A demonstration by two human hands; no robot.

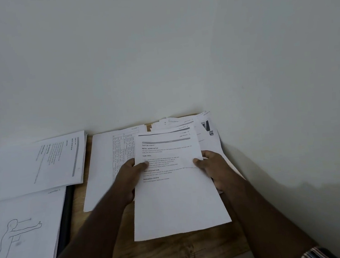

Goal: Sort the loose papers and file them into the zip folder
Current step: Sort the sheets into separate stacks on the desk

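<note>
held sheet [175,191] centre | table sheet [106,167] left (flat) | 2 stacks [32,166] far left

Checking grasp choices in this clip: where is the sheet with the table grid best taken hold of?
Take the table sheet by its near left corner, coming from the left. That part lies bare on the wooden table; its right side is overlapped by the held page and left hand.
</note>
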